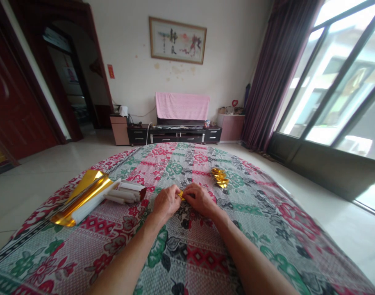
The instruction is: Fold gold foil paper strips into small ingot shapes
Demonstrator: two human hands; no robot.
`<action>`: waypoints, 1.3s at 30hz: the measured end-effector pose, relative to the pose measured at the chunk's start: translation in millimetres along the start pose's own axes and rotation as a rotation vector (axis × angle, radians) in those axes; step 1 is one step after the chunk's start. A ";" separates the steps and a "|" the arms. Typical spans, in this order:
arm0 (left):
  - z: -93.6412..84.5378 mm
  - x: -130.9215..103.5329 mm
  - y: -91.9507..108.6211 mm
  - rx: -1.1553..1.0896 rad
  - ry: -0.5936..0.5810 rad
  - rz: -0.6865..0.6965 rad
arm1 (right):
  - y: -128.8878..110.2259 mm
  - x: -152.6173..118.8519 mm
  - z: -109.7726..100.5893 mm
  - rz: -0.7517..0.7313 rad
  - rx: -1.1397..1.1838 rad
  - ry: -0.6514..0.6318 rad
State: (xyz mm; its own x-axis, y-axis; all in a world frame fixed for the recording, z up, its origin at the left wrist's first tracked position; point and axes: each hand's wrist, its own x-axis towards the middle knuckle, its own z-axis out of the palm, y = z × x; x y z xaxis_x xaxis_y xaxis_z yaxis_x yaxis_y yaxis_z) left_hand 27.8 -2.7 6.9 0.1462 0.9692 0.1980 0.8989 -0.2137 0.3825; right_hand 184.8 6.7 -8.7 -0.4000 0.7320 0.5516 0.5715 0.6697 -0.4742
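Observation:
Between my two hands is a small piece of gold foil paper, mostly covered by fingers. My left hand pinches its left side, and my right hand pinches its right side. Both hands are low over the middle of the round table. Several folded gold foil pieces stand in a short row beyond my right hand. To the left lie a roll of gold foil sheets and several white paper rolls.
A flowered cloth covers the table. Beyond it stand a low black cabinet and a television under a pink cloth. Purple curtains and large windows are on the right, doorways on the left.

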 end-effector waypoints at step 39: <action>-1.7 -1.2 -0.7 -0.042 -0.034 0.030 | -8.5 1.8 0.9 0.071 -0.014 0.013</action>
State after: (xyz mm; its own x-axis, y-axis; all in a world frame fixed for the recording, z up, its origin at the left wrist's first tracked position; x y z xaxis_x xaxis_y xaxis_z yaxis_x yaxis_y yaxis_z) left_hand 26.3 -3.9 8.0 0.1877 0.9657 0.1796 0.8760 -0.2473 0.4142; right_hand 178.6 2.4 -4.2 -0.3491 0.7758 0.5256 0.6082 0.6143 -0.5028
